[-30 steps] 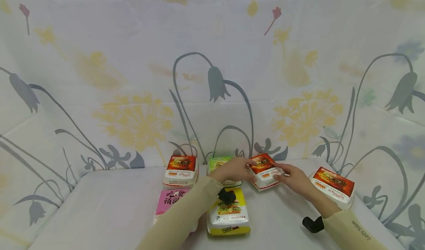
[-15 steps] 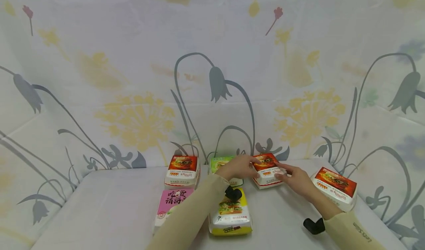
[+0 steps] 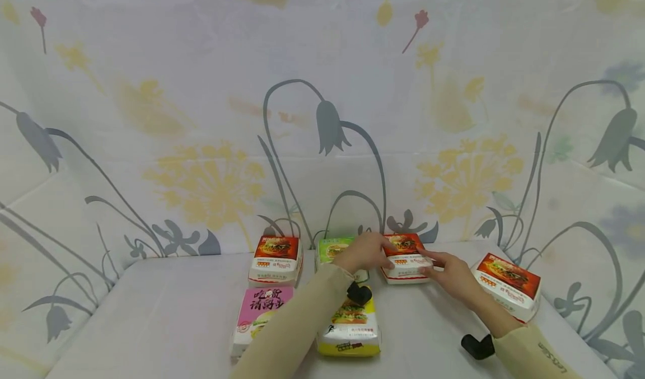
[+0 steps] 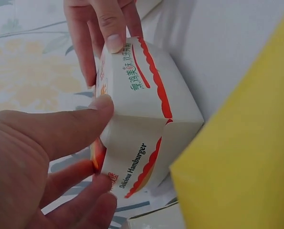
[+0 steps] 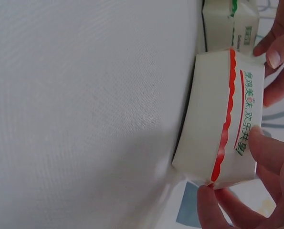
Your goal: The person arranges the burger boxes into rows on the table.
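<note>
A red-and-white hamburger box [image 3: 407, 260] sits at the back of the table, right of a green-topped box [image 3: 330, 249]. My left hand [image 3: 367, 252] grips its left side, the thumb on the upper front edge in the left wrist view, where "Delicious Hamburger" is printed on the carton's side [image 4: 132, 160]. From the right, my right hand [image 3: 450, 272] holds the same box with thumb and fingers round its corner. In the right wrist view the box's base [image 5: 204, 109] lies on or just above the white cloth; I cannot tell which.
Another red hamburger box [image 3: 276, 258] stands at the back left. In front are a pink box [image 3: 262, 306], partly under my left sleeve, and a yellow-and-white box [image 3: 349, 331]. A further red box [image 3: 509, 284] stands angled at the right. A flowered cloth [image 3: 322, 116] hangs behind.
The held hamburger box has turned from a slant to nearly square with the row of boxes. Both hands have shifted slightly with it and keep their hold.
</note>
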`<state>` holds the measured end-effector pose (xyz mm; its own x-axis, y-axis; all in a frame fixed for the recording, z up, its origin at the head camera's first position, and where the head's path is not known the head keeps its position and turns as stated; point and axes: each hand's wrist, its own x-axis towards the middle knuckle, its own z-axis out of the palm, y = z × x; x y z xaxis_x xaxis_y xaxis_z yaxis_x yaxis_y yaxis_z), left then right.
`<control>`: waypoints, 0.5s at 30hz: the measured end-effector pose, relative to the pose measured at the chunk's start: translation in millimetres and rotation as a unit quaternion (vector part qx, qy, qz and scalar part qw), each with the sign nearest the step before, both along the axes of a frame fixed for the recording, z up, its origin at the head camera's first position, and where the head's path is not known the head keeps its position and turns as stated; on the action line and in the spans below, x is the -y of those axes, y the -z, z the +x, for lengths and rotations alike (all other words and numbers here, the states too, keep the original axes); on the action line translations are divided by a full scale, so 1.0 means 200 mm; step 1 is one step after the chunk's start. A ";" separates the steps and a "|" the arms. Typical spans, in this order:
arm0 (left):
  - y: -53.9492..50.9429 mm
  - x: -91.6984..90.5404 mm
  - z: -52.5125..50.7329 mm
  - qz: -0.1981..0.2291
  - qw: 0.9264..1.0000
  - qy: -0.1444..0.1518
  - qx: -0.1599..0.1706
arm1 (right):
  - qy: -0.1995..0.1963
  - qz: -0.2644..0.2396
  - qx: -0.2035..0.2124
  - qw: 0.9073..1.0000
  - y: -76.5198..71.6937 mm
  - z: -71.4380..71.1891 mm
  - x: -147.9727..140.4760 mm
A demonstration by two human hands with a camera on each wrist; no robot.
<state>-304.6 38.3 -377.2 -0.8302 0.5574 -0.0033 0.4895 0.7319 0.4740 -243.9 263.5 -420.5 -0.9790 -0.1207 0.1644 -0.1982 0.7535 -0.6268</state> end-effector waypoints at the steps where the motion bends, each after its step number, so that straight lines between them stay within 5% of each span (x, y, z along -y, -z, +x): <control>1: 0.00 0.00 0.00 -0.006 1.000 -0.001 -0.003 | 0.001 0.002 -0.002 1.000 0.00 0.00 0.00; 15: 0.01 -0.04 0.02 -0.026 0.999 -0.036 0.001 | -0.002 0.030 -0.022 0.999 -0.03 0.01 -0.01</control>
